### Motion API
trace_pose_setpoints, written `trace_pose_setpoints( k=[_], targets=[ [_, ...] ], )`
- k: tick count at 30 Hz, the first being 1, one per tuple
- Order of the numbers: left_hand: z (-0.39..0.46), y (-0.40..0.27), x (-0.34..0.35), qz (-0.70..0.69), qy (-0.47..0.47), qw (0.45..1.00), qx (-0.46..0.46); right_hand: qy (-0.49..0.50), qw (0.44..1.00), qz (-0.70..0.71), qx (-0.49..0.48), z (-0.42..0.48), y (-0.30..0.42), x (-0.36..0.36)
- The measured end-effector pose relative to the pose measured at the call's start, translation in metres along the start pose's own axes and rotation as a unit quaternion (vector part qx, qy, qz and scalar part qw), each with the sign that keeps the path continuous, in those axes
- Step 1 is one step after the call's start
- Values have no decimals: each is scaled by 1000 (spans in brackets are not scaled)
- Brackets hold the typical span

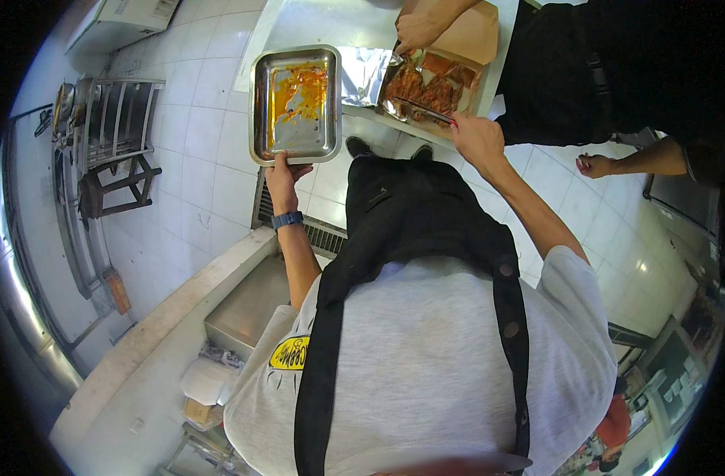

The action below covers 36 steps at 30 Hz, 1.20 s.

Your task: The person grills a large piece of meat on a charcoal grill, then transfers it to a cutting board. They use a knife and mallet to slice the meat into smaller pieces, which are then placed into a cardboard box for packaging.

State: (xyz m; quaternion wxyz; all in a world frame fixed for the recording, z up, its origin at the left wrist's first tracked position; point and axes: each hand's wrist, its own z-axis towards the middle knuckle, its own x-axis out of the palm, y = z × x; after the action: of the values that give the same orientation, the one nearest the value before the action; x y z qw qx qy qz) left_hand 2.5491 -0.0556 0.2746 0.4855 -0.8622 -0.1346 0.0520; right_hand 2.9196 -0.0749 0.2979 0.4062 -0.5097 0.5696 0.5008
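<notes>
My left hand (pixel 283 187) grips the near rim of a rectangular stainless steel tray (pixel 306 143), thumb over its edge. Orange oily sauce (pixel 303 89) is smeared across the tray's bottom. On the right, my right hand (pixel 478 143) holds a slim metal utensil (pixel 425 110) whose tip lies against browned, seasoned meat (pixel 419 89); whether it is tongs or a knife is unclear. This meat sits in an open cardboard box (pixel 478 35) lined with aluminium foil (pixel 362 74). Another person's hand (pixel 422 30) is at the box's far left corner.
A stainless work table (pixel 314 24) supports the box. The co-worker in dark clothes (pixel 564 77) stands close at the right, their other hand (pixel 594 165) hanging down. A wooden stool (pixel 118 187) and metal rack (pixel 124 119) stand left. Behind my left arm is a low ledge (pixel 219 262).
</notes>
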Motion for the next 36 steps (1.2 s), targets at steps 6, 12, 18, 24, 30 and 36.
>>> trace_pose_setpoints(
  k=[6, 12, 18, 24, 30, 36],
  targets=[
    [10, 1, -19, -13, 16, 1000, -8, 10, 1000, 7, 23, -5, 18, -5],
    [38, -3, -35, -16, 47, 999, -2, -12, 998, -12, 64, -9, 31, 1],
    [86, -21, -59, 1, 97, 995, 13, 9, 979, 6, 202, -19, 60, -6],
    [116, -19, -100, 39, 112, 993, 3, 31, 915, 237, 325, -18, 147, -6],
    [130, 0, -132, 4, 85, 995, -61, 56, 917, 360, 166, 59, 278, 42],
    [152, -4, -180, -45, 22, 998, -38, 86, 956, 280, -20, 151, 370, 59]
  ],
)
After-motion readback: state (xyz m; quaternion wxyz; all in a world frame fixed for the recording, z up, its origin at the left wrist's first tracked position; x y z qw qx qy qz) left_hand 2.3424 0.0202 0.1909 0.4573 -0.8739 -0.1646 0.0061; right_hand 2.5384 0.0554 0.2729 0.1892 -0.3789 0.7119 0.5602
